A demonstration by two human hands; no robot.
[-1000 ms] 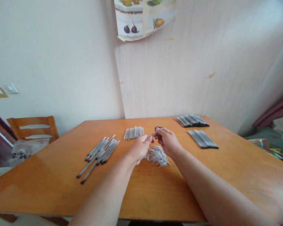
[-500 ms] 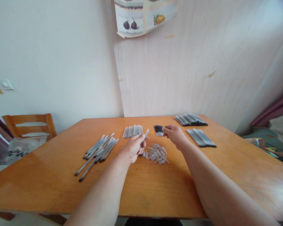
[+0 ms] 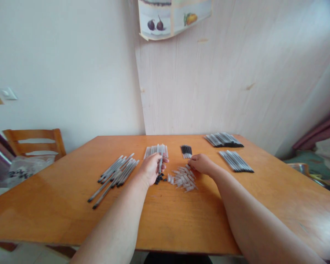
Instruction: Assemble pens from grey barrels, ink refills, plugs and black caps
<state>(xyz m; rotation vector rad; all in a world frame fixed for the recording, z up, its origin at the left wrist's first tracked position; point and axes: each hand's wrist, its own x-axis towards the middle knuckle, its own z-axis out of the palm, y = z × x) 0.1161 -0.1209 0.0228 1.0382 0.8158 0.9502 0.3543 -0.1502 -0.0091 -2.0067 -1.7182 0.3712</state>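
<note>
My left hand is closed around a clear pen barrel, which it holds nearly upright. Below those fingers lie several small black plugs. My right hand reaches to the upper edge of a heap of small whitish pen tips. Its fingers are pinched together and pointing down; whatever they grip is too small to make out. Just beyond this hand is a row of short, dark-ended refills. Behind my left hand stretches a row of whitish tubes, partly covered by it.
Loose clear pens with dark ends lie on the left of the wooden table. Two neat batches of black-ended pens, a nearer one and a farther one, lie at right. A chair holding a plastic bag stands left.
My right hand has come down from beside the refills to the edge of the tip heap. The barrel in my left hand has turned more upright, and the black plugs below now show.
</note>
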